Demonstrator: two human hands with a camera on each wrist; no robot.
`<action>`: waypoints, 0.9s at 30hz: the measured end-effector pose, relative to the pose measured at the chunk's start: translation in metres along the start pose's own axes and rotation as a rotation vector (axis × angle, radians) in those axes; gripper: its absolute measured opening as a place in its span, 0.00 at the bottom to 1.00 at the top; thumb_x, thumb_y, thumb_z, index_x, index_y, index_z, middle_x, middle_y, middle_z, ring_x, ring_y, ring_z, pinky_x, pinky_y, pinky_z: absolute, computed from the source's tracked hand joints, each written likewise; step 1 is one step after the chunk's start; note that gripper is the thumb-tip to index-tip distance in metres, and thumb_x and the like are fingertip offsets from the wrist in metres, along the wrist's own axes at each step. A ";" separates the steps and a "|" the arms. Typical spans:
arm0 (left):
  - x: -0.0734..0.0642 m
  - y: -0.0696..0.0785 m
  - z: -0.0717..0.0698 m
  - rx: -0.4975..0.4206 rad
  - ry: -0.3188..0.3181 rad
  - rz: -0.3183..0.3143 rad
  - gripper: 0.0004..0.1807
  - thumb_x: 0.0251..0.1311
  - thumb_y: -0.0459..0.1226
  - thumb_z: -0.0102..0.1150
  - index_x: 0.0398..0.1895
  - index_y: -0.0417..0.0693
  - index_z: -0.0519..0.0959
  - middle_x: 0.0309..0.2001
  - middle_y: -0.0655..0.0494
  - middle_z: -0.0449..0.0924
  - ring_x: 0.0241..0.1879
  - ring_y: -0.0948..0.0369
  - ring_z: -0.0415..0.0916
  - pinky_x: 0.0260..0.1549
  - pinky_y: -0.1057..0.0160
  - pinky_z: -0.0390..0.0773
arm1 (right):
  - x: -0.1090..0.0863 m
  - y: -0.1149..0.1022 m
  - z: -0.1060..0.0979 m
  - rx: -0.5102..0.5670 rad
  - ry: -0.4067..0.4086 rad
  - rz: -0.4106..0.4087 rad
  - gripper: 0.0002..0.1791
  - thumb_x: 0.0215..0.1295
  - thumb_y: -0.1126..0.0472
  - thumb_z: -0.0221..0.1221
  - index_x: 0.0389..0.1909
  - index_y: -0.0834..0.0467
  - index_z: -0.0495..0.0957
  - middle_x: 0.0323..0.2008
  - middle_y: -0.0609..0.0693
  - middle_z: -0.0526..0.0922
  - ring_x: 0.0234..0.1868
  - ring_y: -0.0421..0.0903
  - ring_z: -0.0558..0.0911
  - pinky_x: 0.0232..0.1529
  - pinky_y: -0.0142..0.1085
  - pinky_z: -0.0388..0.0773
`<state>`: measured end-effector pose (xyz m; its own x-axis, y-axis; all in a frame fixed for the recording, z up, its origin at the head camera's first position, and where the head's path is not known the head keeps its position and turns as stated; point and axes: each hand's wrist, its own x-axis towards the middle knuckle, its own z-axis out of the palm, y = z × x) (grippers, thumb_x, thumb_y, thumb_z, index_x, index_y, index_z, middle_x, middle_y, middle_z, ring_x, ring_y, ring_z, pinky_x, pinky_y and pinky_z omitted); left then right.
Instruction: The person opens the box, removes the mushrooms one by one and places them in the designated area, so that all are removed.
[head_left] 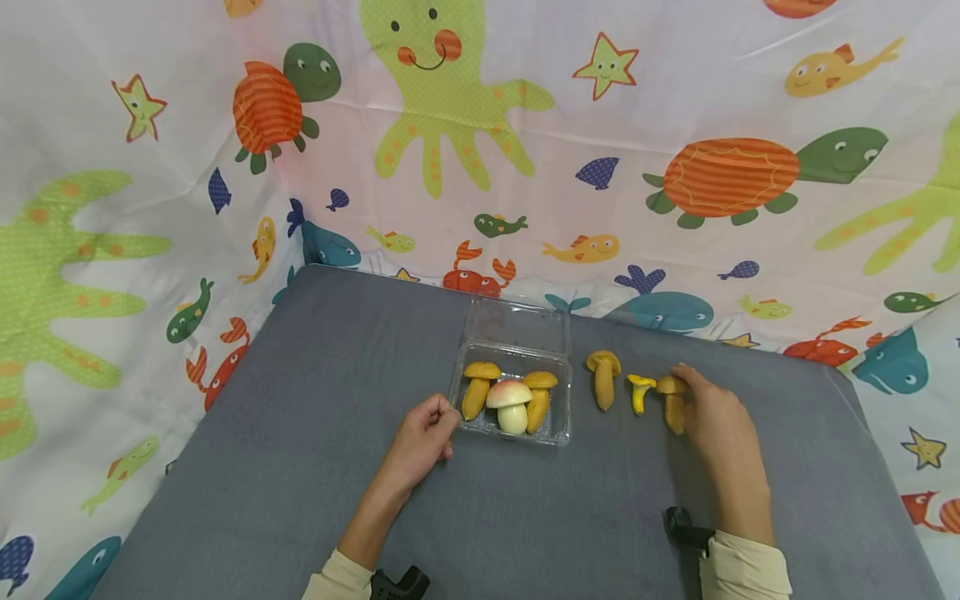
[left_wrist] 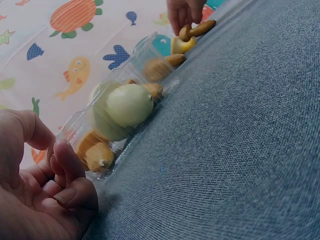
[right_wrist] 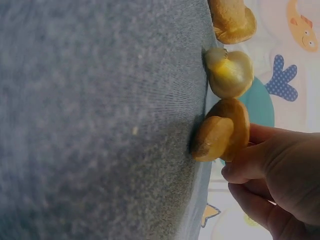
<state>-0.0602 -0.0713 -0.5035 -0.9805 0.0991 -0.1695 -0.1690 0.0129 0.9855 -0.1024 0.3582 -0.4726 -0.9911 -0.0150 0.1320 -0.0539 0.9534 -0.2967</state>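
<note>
A clear plastic clamshell box (head_left: 557, 435) lies with its lid (head_left: 517, 327) tipped back. Inside are two brown toy mushrooms (head_left: 477, 392) and one with a pink-and-white cap and pale stem (head_left: 513, 408). My left hand (head_left: 423, 437) pinches the box's near left corner between thumb and curled fingers; the left wrist view shows this hand (left_wrist: 47, 180) at the box's end. To the right of the box, my right hand (head_left: 720, 421) holds a brown toy mushroom (head_left: 674, 410) by its cap. In the right wrist view the thumb and fingers (right_wrist: 247, 162) meet the cap's edge.
Between box and right hand lie a brown toy mushroom (head_left: 603, 379) and a small yellow one (head_left: 639, 393). A grey cloth (head_left: 300, 467) covers the table. Behind it hangs a white curtain (head_left: 525, 108) printed with sea animals.
</note>
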 end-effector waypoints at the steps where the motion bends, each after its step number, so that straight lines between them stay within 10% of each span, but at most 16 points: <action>1: 0.000 0.000 0.000 0.000 -0.001 0.002 0.10 0.71 0.32 0.55 0.29 0.46 0.71 0.22 0.55 0.71 0.20 0.61 0.72 0.24 0.66 0.71 | 0.000 -0.001 -0.001 -0.001 -0.007 0.007 0.28 0.65 0.77 0.56 0.66 0.59 0.77 0.40 0.72 0.85 0.24 0.60 0.77 0.24 0.56 0.72; 7: 0.000 -0.001 0.000 -0.010 -0.003 0.004 0.10 0.72 0.32 0.55 0.29 0.46 0.71 0.21 0.55 0.70 0.20 0.61 0.72 0.23 0.67 0.71 | -0.002 -0.006 -0.008 -0.005 -0.064 0.049 0.32 0.65 0.77 0.52 0.70 0.58 0.74 0.48 0.71 0.84 0.22 0.52 0.69 0.21 0.42 0.61; 14: 0.000 -0.001 0.000 -0.008 -0.005 -0.001 0.10 0.72 0.32 0.55 0.29 0.46 0.71 0.21 0.54 0.70 0.20 0.61 0.72 0.24 0.66 0.71 | -0.005 -0.017 -0.024 -0.011 -0.041 0.034 0.33 0.67 0.75 0.50 0.73 0.57 0.71 0.19 0.53 0.69 0.18 0.48 0.64 0.19 0.41 0.59; 27: 0.001 -0.001 0.000 -0.009 -0.004 -0.004 0.10 0.72 0.32 0.55 0.30 0.46 0.71 0.22 0.55 0.71 0.21 0.61 0.72 0.24 0.66 0.71 | -0.013 -0.069 -0.056 0.045 -0.025 -0.046 0.28 0.76 0.60 0.59 0.75 0.54 0.71 0.15 0.46 0.61 0.15 0.44 0.62 0.19 0.40 0.59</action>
<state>-0.0605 -0.0710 -0.5048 -0.9794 0.1032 -0.1738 -0.1743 0.0043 0.9847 -0.0786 0.3096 -0.4008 -0.9902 -0.0662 0.1232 -0.1042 0.9370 -0.3335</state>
